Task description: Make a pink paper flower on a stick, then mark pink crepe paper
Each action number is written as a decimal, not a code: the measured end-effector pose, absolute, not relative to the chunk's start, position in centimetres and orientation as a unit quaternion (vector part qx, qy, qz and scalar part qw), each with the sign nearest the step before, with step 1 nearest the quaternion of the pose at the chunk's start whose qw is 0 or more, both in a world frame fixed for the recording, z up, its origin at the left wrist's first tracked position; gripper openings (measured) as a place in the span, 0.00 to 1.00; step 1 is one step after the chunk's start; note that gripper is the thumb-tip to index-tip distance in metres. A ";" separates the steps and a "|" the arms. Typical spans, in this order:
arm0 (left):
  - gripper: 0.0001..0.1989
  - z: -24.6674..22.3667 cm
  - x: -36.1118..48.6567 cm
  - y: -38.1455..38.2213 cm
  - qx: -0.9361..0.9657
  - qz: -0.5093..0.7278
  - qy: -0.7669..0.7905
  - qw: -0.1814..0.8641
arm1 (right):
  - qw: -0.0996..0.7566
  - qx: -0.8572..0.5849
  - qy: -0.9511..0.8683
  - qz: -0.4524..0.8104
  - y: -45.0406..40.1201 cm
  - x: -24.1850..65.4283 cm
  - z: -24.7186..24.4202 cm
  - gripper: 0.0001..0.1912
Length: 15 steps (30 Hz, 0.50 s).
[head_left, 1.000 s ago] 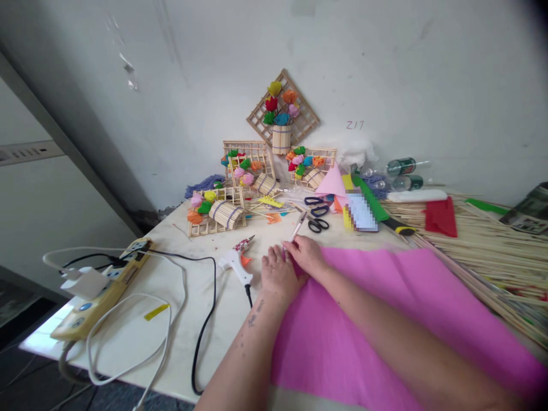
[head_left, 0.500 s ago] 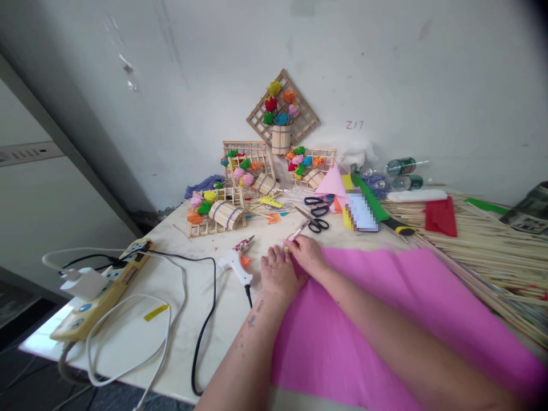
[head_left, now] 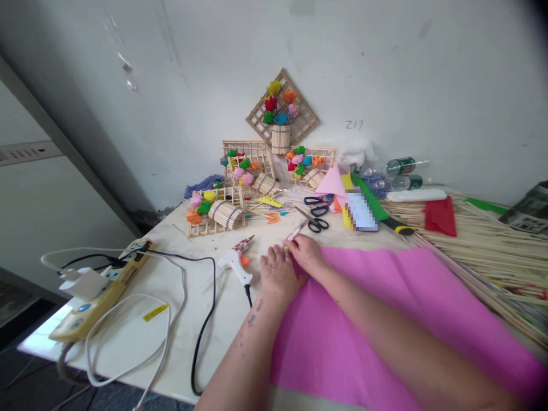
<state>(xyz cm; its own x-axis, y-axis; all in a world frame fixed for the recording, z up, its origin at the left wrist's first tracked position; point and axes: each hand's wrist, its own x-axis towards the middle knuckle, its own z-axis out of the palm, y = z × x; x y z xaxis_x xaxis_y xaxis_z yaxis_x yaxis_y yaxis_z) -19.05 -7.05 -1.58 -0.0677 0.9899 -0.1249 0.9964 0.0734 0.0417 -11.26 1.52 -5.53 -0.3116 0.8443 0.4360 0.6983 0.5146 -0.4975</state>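
A large pink sheet (head_left: 368,319) that looks like crepe paper or felt lies under both forearms. My left hand (head_left: 279,274) rests flat at its left edge, fingers outstretched. Just beside it, my right hand (head_left: 306,251) is closed around a white pen (head_left: 298,229), whose upper end points up and away. A small yellow round thing shows between the two hands, too small to name. Left of my left hand lies a white glue gun (head_left: 236,265) with its nozzle facing away. Scissors (head_left: 317,224) with dark handles lie beyond my right hand.
Stick lattices with colourful flowers (head_left: 226,214) stand along the wall. A yellow power strip (head_left: 103,288) and looping cables occupy the left. Bundles of thin sticks (head_left: 471,245) fill the right, near a phone (head_left: 363,211), a green-bladed tool (head_left: 372,197) and bottles (head_left: 401,166).
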 end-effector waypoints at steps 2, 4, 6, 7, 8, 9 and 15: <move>0.39 -1.6 -19.0 -7.0 0.681 -0.028 0.730 0.059 | 0.339 -0.479 -0.803 0.102 1.6 -11.3 -5.6 0.15; 0.39 -1.6 -19.1 -7.0 0.680 -0.029 0.730 0.058 | 0.343 -0.477 -0.803 0.101 1.7 -11.3 -5.7 0.14; 0.39 -1.6 -19.1 -7.0 0.680 -0.030 0.730 0.058 | 0.348 -0.475 -0.801 0.105 1.7 -11.3 -5.8 0.14; 0.40 -1.6 -19.1 -7.0 0.680 -0.030 0.730 0.057 | 0.350 -0.475 -0.800 0.109 1.7 -11.3 -5.8 0.14; 0.40 -1.7 -19.1 -7.0 0.681 -0.030 0.730 0.056 | 0.353 -0.476 -0.798 0.113 1.7 -11.3 -5.8 0.14; 0.39 -1.7 -19.1 -7.0 0.681 -0.030 0.730 0.054 | 0.357 -0.476 -0.795 0.117 1.8 -11.3 -5.8 0.14; 0.39 -1.8 -19.1 -7.0 0.683 -0.029 0.728 0.053 | 0.371 -0.466 -0.791 0.139 1.8 -11.2 -5.9 0.13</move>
<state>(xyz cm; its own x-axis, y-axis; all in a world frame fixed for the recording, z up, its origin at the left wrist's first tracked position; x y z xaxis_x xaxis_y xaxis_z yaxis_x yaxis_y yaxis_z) -19.07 -7.01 -1.76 -0.0624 0.9912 -0.1166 0.9973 0.0663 0.0302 -11.17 1.78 -5.85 -0.2902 0.8408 0.4571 0.6339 0.5267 -0.5664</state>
